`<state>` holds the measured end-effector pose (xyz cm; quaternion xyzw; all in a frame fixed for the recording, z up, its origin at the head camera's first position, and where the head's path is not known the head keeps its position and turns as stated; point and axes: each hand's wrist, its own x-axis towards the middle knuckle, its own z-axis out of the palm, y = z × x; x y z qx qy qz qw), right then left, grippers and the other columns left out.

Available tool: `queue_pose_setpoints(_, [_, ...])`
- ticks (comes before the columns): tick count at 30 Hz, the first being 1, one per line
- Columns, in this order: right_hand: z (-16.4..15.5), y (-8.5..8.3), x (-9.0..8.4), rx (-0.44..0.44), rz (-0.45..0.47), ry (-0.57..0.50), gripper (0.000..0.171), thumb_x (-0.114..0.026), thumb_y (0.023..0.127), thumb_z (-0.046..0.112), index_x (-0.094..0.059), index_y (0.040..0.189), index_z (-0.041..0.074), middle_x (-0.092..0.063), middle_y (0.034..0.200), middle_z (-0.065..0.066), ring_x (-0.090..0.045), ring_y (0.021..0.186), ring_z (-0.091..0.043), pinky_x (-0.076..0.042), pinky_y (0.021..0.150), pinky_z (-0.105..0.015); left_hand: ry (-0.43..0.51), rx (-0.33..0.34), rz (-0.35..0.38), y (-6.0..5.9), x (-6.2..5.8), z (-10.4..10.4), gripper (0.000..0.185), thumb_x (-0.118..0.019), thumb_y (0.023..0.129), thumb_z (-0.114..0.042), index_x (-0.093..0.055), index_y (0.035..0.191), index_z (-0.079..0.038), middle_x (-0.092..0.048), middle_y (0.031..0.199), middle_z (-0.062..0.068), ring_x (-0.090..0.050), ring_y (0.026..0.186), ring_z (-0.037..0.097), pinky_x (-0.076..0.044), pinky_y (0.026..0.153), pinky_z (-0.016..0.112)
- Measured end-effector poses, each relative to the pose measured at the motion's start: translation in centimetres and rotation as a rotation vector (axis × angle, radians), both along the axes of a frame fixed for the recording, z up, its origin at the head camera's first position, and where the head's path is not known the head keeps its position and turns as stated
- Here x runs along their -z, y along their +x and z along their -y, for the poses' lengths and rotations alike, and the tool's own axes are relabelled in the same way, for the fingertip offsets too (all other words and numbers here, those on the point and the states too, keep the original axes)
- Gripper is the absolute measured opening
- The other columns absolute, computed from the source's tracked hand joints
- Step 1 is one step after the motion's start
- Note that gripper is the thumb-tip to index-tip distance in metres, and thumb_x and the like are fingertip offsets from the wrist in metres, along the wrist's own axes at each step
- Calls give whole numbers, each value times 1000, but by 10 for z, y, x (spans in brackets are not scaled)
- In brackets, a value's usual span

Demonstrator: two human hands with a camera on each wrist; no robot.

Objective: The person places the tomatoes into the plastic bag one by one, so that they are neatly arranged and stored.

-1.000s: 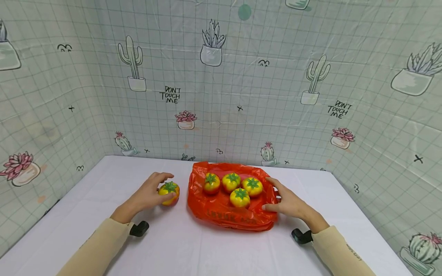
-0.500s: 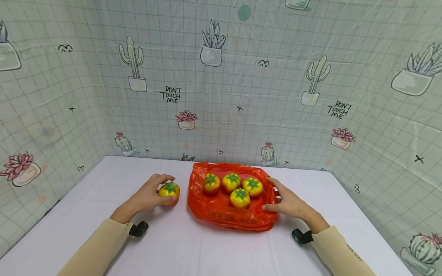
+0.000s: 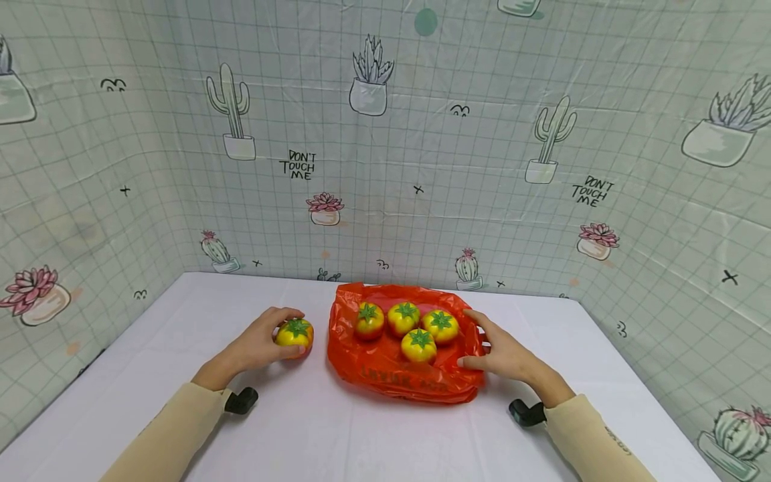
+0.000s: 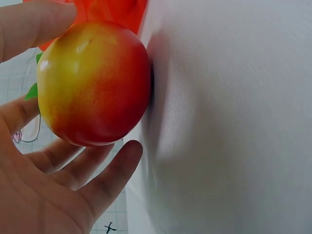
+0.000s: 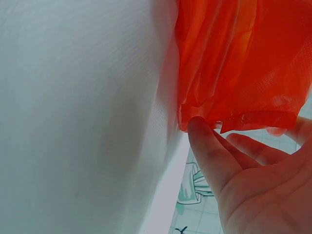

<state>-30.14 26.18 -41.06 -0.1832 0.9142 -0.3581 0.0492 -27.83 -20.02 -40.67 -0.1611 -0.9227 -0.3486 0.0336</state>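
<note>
My left hand [image 3: 260, 339] curls round a yellow-and-red tomato [image 3: 295, 336] with a green star-shaped top. In the left wrist view the thumb lies along one side of the tomato [image 4: 97, 83], while the other fingers reach round it, close to the white cloth. A red plastic bag [image 3: 391, 385] lies spread with its mouth up, and several similar tomatoes [image 3: 419, 345] sit in it. At the bag's right edge my right hand [image 3: 502, 351] holds the rim between thumb and fingers. In the right wrist view, fingertips touch the folded end of the bag [image 5: 243, 73].
A white cloth [image 3: 361, 445] covers the table. Grid-patterned curtains [image 3: 415, 154] printed with cacti stand behind and at both sides. Each wrist carries a small black device [image 3: 242, 400] near the beige sleeve.
My left thumb and fingers have drawn in closer round the lone tomato. The right hand, the bag and the tomatoes in it have kept their places.
</note>
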Motion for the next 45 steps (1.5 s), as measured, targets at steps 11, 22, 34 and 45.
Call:
queue_pose_setpoints(11, [0,0,1,-3,-12,5,90,-77,78,32,-24,149,18,-39,143,-14,-48,121,-31,-49,93,-42,6,-5,15,0,1,1,60,-77,78,-27,-52,130,-9,-51,119,14,-51,105,31,-47,91,50])
queue_pose_setpoints(22, [1,-1,0,-4,-20,10,92,-77,77,36,-23,149,17,-38,144,-15,-48,121,-33,-49,93,-43,13,1,10,-1,1,3,58,-77,78,-27,-53,128,-10,-51,117,12,-51,104,30,-48,91,49])
queue_pose_setpoints(34, [1,1,-2,10,-6,11,91,-77,78,34,-23,149,18,-38,144,-16,-49,121,-33,-49,93,-43,16,-8,13,-1,1,2,59,-77,78,-26,-53,129,-10,-51,118,12,-51,105,31,-48,91,49])
queue_pose_setpoints(45, [2,1,-2,26,2,13,92,-77,77,36,-23,149,20,-40,143,-12,-49,119,-30,-49,92,-41,21,-21,9,0,1,0,58,-77,78,-24,-52,130,-10,-51,122,13,-50,107,32,-47,92,49])
